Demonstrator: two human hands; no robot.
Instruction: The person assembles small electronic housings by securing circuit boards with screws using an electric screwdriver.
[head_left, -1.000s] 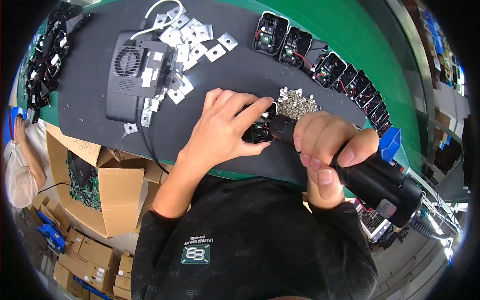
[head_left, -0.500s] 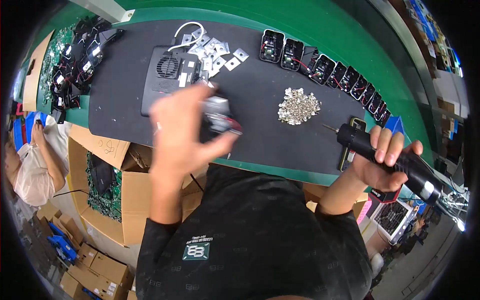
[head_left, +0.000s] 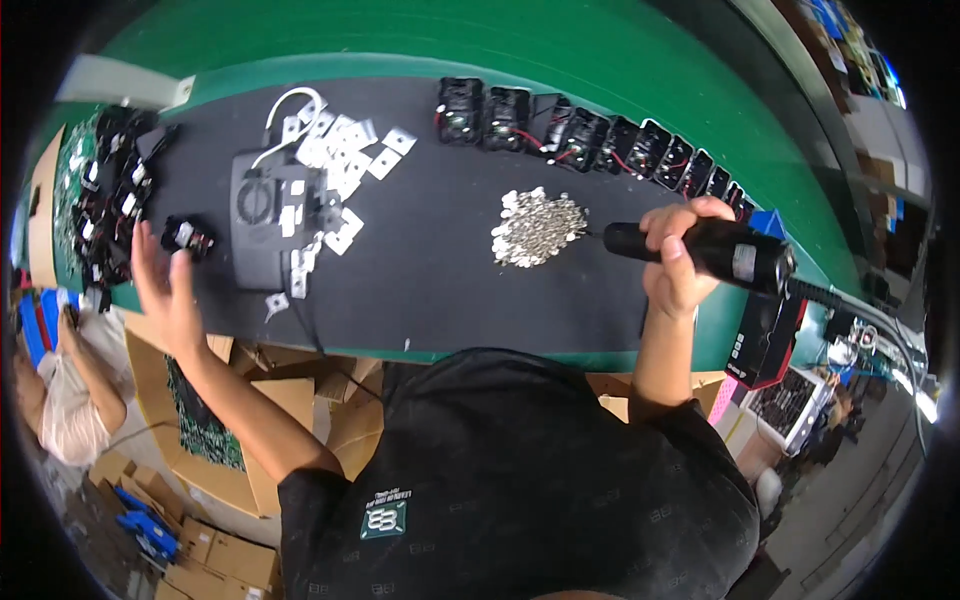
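My left hand (head_left: 168, 295) is over the left part of the mat, with fingers and thumb apart and nothing in it. Close beyond its fingertips lies a small black electronic unit (head_left: 187, 238) with a bit of red wire. My right hand (head_left: 683, 258) wraps round a black electric screwdriver (head_left: 735, 255), held nearly level with its bit pointing left. The bit's tip is at the right edge of a pile of small silvery screws (head_left: 540, 228); whether it touches one, I cannot tell.
A black fan-vented device (head_left: 256, 225) with a white cable lies left of centre, beside scattered silver square plates (head_left: 345, 150). Several black open housings (head_left: 508, 118) with red wires line the far edge. Black units (head_left: 115, 190) heap at left. A cardboard box (head_left: 285, 400) stands below.
My left hand has gone left and let go of the black unit, which now lies on the mat. My right hand has brought the screwdriver left to the screws. The view has shifted.
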